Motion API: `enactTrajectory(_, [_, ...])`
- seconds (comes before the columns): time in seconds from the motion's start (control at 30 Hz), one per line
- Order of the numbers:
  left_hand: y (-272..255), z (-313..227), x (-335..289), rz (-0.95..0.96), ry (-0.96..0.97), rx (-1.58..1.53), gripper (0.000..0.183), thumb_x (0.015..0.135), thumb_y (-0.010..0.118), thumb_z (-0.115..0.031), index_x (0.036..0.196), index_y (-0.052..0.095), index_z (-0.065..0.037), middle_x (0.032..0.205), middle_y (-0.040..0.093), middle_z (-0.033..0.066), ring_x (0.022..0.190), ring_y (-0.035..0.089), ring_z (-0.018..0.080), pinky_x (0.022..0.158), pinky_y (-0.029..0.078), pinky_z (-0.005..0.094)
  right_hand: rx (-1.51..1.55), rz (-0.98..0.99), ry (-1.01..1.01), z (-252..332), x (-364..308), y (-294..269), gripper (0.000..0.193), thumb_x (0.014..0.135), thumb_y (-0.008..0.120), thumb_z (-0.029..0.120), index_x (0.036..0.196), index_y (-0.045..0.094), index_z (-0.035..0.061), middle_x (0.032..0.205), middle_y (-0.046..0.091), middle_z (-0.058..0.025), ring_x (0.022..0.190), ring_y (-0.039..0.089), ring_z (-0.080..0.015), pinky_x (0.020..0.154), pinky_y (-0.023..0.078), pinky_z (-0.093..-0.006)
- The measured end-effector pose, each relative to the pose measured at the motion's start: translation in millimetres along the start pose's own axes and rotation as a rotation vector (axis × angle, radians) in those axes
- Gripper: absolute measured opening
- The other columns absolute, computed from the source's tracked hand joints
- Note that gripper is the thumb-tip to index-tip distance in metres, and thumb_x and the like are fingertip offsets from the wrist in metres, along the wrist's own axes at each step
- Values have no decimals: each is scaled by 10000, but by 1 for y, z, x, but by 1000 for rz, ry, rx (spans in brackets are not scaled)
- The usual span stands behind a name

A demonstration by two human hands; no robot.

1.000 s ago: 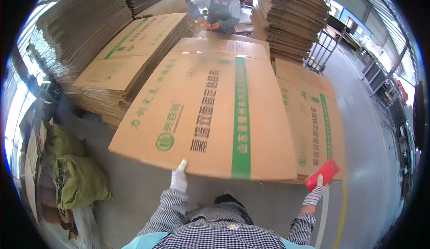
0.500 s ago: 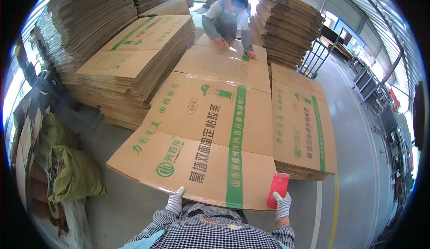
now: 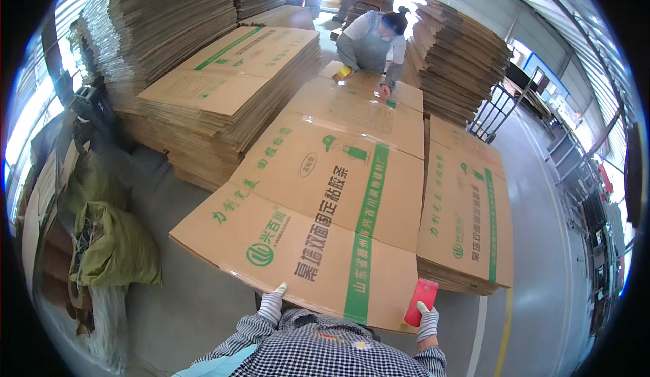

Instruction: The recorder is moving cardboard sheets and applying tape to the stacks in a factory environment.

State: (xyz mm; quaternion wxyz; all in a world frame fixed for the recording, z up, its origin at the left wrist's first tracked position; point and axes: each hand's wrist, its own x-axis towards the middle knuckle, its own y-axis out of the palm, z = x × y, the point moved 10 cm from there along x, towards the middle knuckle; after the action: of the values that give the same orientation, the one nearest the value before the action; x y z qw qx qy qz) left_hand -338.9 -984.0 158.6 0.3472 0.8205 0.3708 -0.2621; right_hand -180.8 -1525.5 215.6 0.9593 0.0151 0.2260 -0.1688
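Observation:
A large flattened brown cardboard carton (image 3: 318, 194), with green and black print, stretches away from my waist. My left hand (image 3: 272, 304), in a striped glove with bare fingertips, pinches its near edge left of centre. At the near right corner my right hand (image 3: 428, 321), gloved alike, is closed on a flat red rectangular thing (image 3: 420, 300). That thing lies over the cardboard corner; its exact kind cannot be made out, and the fingers underneath are hidden. Across the carton a co-worker (image 3: 374, 42) leans over the far end with a yellow-and-red hand tool (image 3: 342, 73) in one hand.
Flat cartons form a stack (image 3: 230, 82) on the left and another stack (image 3: 467, 207) on the right. Taller piles (image 3: 460, 58) rise behind. A metal-railed trolley (image 3: 497, 113) stands at the right, beside a floor with painted lines. A green sack (image 3: 112, 245) lies at the left.
The whole scene has shifted rightward in view. The co-worker has raised their head, and a yellow-and-red tool now shows in one hand. My hands keep their grips.

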Motion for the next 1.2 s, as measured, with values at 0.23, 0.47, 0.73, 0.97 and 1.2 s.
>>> enactTrajectory(0.23, [-14,0,21,13,52,32,434,898,666,-126,1292,517,-23,1167,626,122,1031,624,291,914,536,406,-180,78,-9,10,0,33,356,767,796,128,1063,651,-9,959,701,-99,792,668,-206,725,559,-350])
enactTrajectory(0.47, [39,-28,34,15,103,-19,498,850,723,-117,1295,529,-8,1197,619,96,1028,604,238,912,508,366,-362,68,-176,40,4,59,405,731,833,141,1048,629,-6,955,692,-102,814,659,-196,750,553,-339])
enactTrajectory(0.73, [265,-118,205,223,162,380,517,959,585,-373,1296,538,16,1257,616,93,1131,545,202,1018,399,297,-350,93,-263,122,68,97,462,728,845,163,1092,610,1,968,685,-87,840,644,-179,790,537,-321])
enactTrajectory(0.97, [287,-41,406,-37,-123,-264,672,883,690,-341,1444,417,-90,1364,546,91,1205,546,230,1049,401,310,-270,39,-105,125,173,105,393,728,833,125,1030,612,5,936,684,-76,782,643,-160,723,545,-318])
enactTrajectory(1.2, [336,-66,389,-83,-77,-423,555,872,686,-59,1382,466,-64,1310,585,99,1218,547,230,1039,435,311,-252,-68,-2,105,237,53,403,752,813,109,1089,621,-1,965,684,-84,800,646,-199,748,544,-351])
